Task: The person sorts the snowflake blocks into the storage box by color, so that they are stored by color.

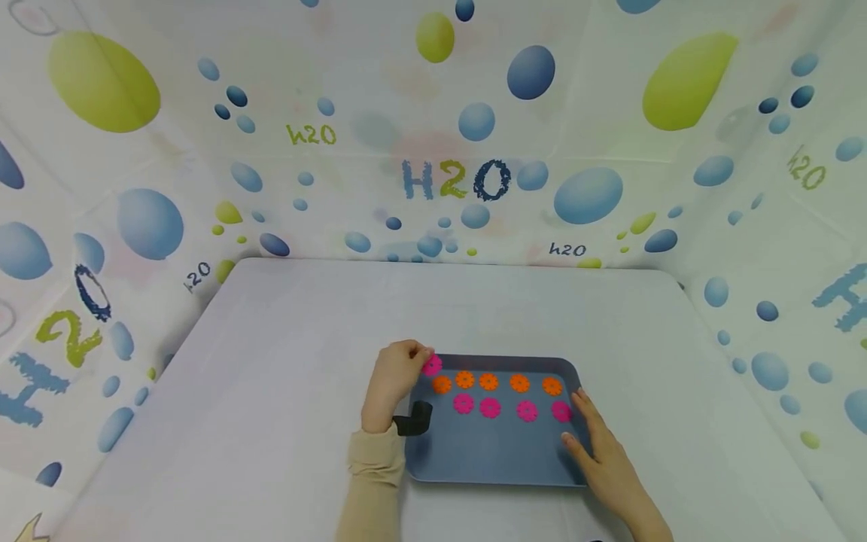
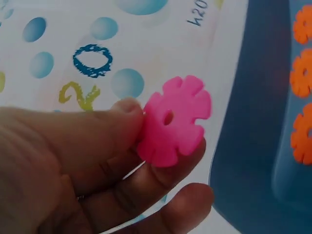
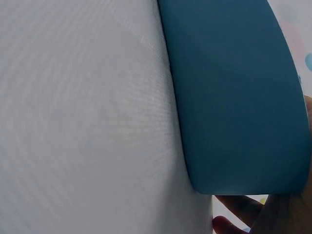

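Observation:
My left hand (image 1: pixel 396 376) pinches a pink flower-shaped disc (image 2: pixel 178 122) between thumb and fingers. The disc has a notched edge and a small hole in its middle. It is held up at the far left corner of a blue-grey tray (image 1: pixel 501 459). Inside the tray lies a row of orange notched discs (image 1: pixel 519 383), with a row of pink notched discs (image 1: pixel 527 411) on its near side. With fingers fairly straight, my right hand (image 1: pixel 606 455) rests at the tray's right rim, thumb spread toward the inside. The right wrist view shows the tray's outer wall (image 3: pixel 234 97) close beside that hand.
The tray sits near the front of a table with a white cover (image 1: pixel 271 361). White cloth (image 1: pixel 366 90) printed with blue and green drops and H2O lettering hangs behind and at both sides. A black strap (image 1: pixel 415 419) is round the left wrist.

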Available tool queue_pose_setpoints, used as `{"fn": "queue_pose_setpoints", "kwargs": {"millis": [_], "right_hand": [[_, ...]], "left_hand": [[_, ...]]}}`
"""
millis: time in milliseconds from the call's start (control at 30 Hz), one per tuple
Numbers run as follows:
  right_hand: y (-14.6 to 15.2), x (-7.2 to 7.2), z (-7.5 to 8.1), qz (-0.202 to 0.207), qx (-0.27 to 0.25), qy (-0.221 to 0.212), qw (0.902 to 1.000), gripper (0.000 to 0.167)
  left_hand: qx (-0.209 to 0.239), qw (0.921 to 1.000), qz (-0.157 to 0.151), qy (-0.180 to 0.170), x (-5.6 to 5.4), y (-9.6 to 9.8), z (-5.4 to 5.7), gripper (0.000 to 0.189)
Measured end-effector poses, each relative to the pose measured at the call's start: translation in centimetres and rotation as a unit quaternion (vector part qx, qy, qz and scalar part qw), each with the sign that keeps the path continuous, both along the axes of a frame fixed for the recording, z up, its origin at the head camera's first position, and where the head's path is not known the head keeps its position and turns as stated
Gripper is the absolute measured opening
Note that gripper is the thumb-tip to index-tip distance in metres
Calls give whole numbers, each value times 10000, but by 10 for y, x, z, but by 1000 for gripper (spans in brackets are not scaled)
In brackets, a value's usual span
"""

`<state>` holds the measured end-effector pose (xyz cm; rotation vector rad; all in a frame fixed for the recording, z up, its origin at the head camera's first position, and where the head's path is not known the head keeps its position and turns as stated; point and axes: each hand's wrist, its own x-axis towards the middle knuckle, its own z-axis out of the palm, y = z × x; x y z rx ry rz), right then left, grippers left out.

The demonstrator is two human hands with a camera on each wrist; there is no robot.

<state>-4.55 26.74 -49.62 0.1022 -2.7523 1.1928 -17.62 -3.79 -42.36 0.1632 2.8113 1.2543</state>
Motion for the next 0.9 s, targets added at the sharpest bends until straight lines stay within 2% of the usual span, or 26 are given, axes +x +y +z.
{"fn": "queue_pose_setpoints", "kwargs": {"millis": [100, 200, 433, 533, 700, 833, 900], "right_hand": [[0, 0, -1, 16, 17, 42, 10000, 62], [0, -1, -1, 17, 53, 65, 10000, 62], [-2, -1, 1, 19, 50, 46, 10000, 61], [-2, -1, 1, 18, 28, 43, 10000, 61], [-2, -1, 2, 26, 30, 55, 10000, 61], [-1, 0, 2, -6, 123, 103, 9999, 61], [-1, 1, 2, -28, 133, 95, 9999, 61]], "left_hand": [[-699, 9969, -128, 345, 0, 7, 1, 21], [-1090, 9925, -236, 497, 1, 14, 0, 22], [-1187, 9899, -698, 348, 2, 25, -2, 28], [-1525, 9832, -863, 502, 2, 27, -5, 31], [-2197, 9661, -1016, 899, 2, 26, -11, 30], [-2429, 9597, -1016, 979, 3, 25, -13, 22], [-2459, 9600, -972, 924, 4, 26, -14, 23]]}}
